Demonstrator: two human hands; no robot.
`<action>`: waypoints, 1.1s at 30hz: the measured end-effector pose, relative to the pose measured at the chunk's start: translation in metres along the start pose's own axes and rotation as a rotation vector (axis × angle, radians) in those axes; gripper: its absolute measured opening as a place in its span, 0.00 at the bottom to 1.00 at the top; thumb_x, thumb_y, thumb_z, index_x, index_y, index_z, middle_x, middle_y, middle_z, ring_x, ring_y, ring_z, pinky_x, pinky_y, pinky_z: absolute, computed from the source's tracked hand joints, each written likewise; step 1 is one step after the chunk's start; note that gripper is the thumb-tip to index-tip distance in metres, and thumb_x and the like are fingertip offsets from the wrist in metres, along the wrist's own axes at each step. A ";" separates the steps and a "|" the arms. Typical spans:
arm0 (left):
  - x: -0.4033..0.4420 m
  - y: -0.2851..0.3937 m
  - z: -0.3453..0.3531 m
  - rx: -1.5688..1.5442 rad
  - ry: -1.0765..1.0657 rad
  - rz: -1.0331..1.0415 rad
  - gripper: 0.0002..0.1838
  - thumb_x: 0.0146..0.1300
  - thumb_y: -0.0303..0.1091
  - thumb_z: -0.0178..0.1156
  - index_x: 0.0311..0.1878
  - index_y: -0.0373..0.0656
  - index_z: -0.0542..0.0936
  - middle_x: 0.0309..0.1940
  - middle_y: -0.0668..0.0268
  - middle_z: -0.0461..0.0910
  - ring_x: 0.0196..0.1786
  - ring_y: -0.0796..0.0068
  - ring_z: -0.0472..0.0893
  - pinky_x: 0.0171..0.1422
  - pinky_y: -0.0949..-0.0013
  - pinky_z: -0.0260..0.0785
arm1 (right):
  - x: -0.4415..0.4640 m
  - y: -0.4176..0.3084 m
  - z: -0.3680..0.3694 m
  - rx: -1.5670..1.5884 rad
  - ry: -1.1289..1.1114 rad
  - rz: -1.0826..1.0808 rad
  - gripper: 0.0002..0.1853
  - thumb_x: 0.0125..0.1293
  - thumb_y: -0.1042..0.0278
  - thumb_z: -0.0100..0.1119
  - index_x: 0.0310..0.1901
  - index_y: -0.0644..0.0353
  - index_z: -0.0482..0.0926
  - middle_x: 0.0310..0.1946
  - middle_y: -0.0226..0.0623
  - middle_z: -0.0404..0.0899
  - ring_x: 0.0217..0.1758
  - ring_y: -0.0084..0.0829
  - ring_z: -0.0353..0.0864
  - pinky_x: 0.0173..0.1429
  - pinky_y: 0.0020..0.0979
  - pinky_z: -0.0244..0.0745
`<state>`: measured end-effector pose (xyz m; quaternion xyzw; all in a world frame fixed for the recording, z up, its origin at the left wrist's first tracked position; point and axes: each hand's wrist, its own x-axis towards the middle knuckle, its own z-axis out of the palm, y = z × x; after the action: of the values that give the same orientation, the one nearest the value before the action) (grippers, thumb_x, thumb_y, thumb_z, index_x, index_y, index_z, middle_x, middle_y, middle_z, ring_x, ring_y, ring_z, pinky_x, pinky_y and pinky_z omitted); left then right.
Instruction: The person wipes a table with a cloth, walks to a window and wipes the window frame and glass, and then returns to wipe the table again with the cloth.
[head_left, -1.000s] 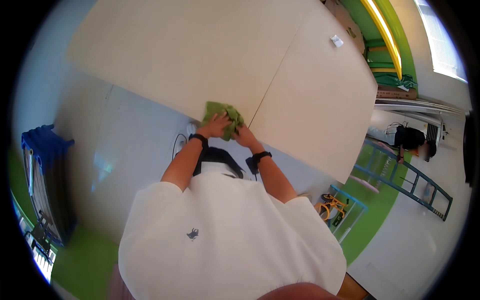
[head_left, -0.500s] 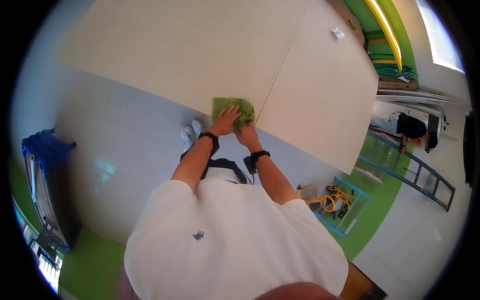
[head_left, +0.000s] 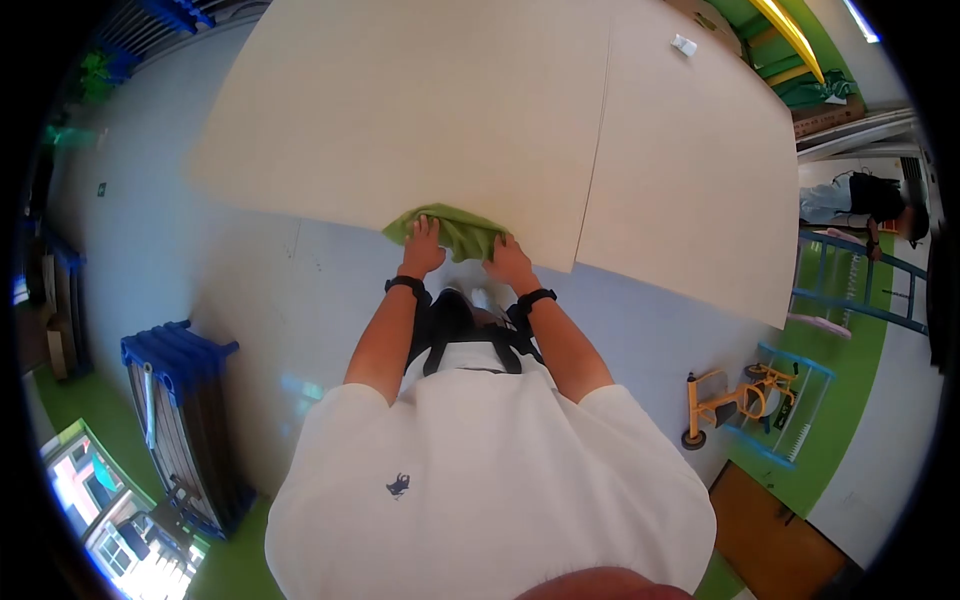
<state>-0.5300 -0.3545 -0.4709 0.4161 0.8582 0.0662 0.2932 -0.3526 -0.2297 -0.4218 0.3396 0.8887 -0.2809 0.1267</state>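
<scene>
A green cloth [head_left: 455, 228] lies bunched over the near edge of the pale tabletop [head_left: 420, 110], part of it hanging at the edge. My left hand [head_left: 422, 248] grips its left part, fingers on top of the fabric. At the cloth's right end, my right hand [head_left: 510, 262] pinches the fabric. Both wrists wear black bands.
A small white object [head_left: 684, 45] rests on the table's far right, beyond a seam. Blue-ended stacked frames [head_left: 180, 370] stand at left. To the right are an orange tricycle [head_left: 740, 400], a blue ladder [head_left: 880, 290] and another person [head_left: 868, 198].
The cloth, flatter half a second ago, is now bunched and stretched sideways between my hands, which have moved apart. The view has turned, bringing more of the room at left into sight.
</scene>
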 end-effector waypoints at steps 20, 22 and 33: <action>-0.040 -0.025 -0.027 0.078 -0.140 0.045 0.38 0.53 0.33 0.53 0.70 0.45 0.57 0.74 0.55 0.46 0.75 0.54 0.49 0.72 0.43 0.47 | 0.078 -0.003 -0.014 0.197 -0.050 0.018 0.28 0.58 0.50 0.54 0.52 0.67 0.72 0.50 0.57 0.73 0.53 0.54 0.74 0.57 0.43 0.70; -0.029 -0.031 -0.025 0.096 -0.126 0.109 0.38 0.53 0.33 0.54 0.70 0.44 0.56 0.73 0.53 0.47 0.75 0.51 0.48 0.72 0.45 0.48 | 0.057 -0.004 -0.021 0.168 -0.118 0.127 0.25 0.59 0.51 0.53 0.50 0.64 0.73 0.49 0.54 0.76 0.51 0.53 0.76 0.55 0.44 0.72; 0.032 0.016 -0.015 0.148 -0.287 0.545 0.40 0.51 0.30 0.53 0.70 0.41 0.55 0.73 0.52 0.46 0.74 0.44 0.44 0.74 0.53 0.50 | -0.023 0.053 -0.006 -0.062 0.132 0.330 0.15 0.58 0.62 0.52 0.44 0.58 0.78 0.40 0.45 0.77 0.43 0.47 0.80 0.43 0.47 0.77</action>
<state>-0.5432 -0.3185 -0.4667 0.6560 0.6674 0.0203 0.3519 -0.3000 -0.2061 -0.4298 0.4946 0.8354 -0.2058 0.1228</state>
